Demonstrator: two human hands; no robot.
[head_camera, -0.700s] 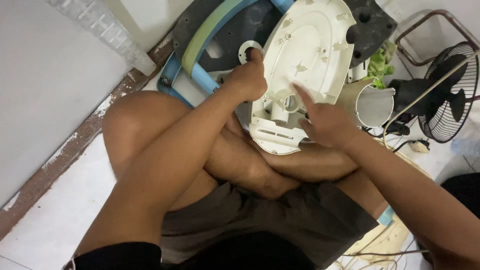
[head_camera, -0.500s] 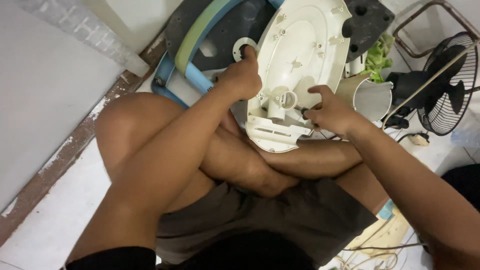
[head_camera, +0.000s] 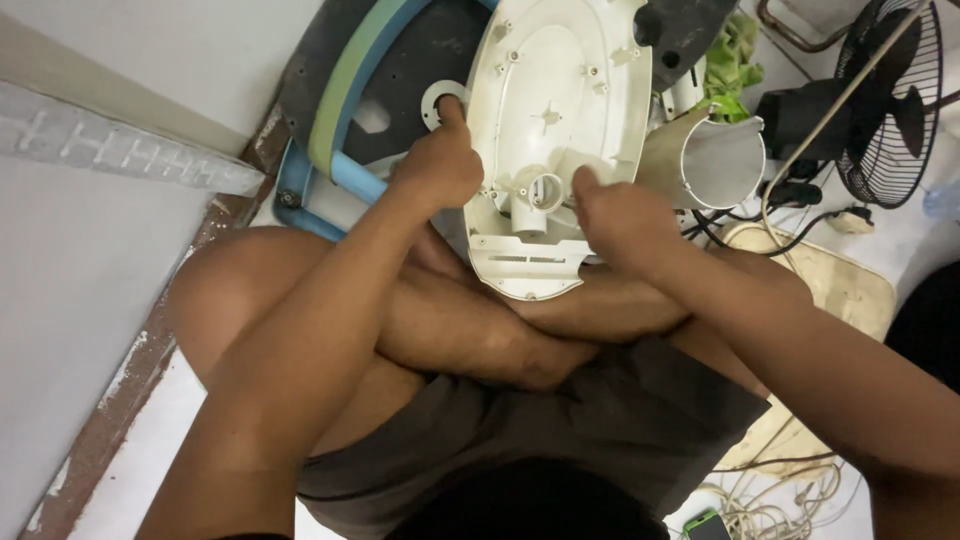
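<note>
Steadying the white plastic base shell (head_camera: 556, 110), the left hand (head_camera: 440, 165) is gripping its edge; the right hand (head_camera: 618, 215), fingers curled closed, is working at the central socket (head_camera: 543, 190); next move probably requires fine fingertip control.

The oval plastic shell (head_camera: 560, 110) is cream-white — its ribbed end the same. Beside it a pale green and light blue ring (head_camera: 345, 95), a black wire fan (head_camera: 890, 95), grey-brown shorts (head_camera: 560, 440).

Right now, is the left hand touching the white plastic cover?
Touching. The head view shows the left hand gripping the left edge of the white plastic cover.
</note>
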